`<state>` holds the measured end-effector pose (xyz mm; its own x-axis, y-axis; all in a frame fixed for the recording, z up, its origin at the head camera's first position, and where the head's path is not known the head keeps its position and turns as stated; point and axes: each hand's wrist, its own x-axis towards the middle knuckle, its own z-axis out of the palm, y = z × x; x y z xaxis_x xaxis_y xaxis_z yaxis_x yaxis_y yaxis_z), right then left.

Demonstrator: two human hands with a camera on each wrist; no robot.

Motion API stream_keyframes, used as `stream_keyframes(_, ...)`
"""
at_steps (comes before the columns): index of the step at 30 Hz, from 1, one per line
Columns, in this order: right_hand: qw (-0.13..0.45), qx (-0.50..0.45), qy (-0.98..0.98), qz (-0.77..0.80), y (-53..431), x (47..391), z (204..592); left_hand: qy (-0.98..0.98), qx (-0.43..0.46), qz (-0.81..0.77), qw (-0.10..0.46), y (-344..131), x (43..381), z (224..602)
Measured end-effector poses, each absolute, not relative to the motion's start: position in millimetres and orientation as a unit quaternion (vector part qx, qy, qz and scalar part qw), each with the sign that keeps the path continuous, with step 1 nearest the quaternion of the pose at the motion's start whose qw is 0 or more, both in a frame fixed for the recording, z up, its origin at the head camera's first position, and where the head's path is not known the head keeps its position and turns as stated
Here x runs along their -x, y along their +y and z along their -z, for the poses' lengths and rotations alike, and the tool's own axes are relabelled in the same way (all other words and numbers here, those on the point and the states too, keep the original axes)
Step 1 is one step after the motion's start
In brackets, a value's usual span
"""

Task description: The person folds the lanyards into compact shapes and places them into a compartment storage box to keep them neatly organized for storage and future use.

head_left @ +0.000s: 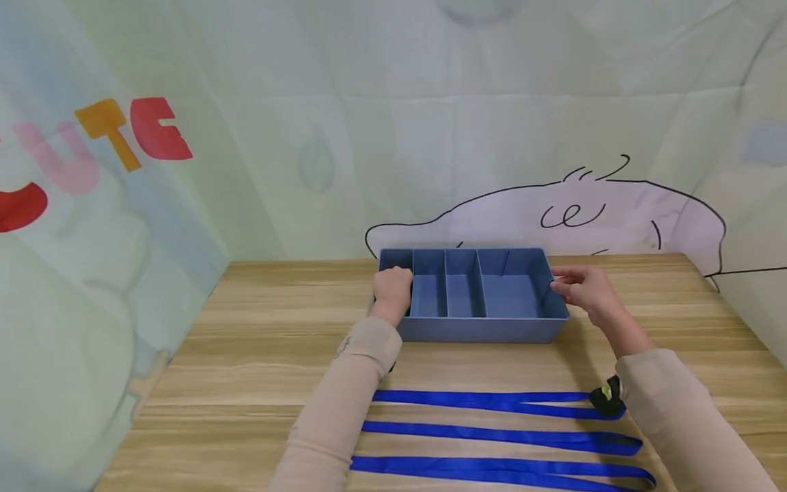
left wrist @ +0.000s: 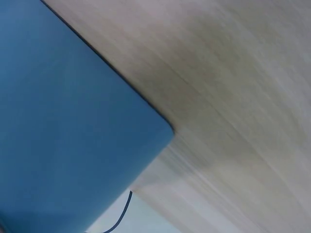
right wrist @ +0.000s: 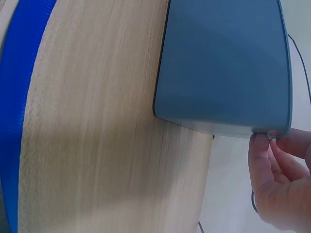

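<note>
A blue-grey divided storage box (head_left: pixel 479 330) sits at the back of the wooden table. It has three narrow compartments on the left and a wide one on the right. My left hand (head_left: pixel 392 292) grips its left end, fingers curled over the rim and hidden inside the leftmost compartment. At the other end, my right hand (head_left: pixel 587 292) pinches the right rim between thumb and fingers. The right wrist view shows those fingertips (right wrist: pixel 260 141) against the box's upper edge. Only the box's side wall (left wrist: pixel 73 116) and base corner fill much of the left wrist view.
Several blue ribbon straps (head_left: pixel 492 433) lie in rows across the table (head_left: pixel 264 369), in front of the box and between the forearms. A small black item (head_left: pixel 607 396) is by the right sleeve. A printed cloth backdrop (head_left: pixel 393 137) hangs behind the table.
</note>
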<state>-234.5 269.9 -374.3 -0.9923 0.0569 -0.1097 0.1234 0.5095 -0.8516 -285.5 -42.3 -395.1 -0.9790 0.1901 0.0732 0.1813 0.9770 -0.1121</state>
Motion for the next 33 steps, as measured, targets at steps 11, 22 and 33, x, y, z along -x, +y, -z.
stream_keyframes(11, 0.053, -0.056, 0.865, 0.496, 270.3, 233.2, 374.1, -0.987, 0.123, 0.072, 0.070, -53.2, 282.6, 382.4)
stream_keyframes(22, 0.067, -0.013, 0.860, 0.505, 281.2, 229.6, 373.5, -0.943, 0.191, 0.264, 0.059, -101.0, 271.4, 349.9)
stream_keyframes(33, 0.000, 0.045, 0.868, 0.495, 285.0, 195.1, 349.1, -0.952, 0.181, 0.246, 0.020, -175.9, 235.8, 338.7)
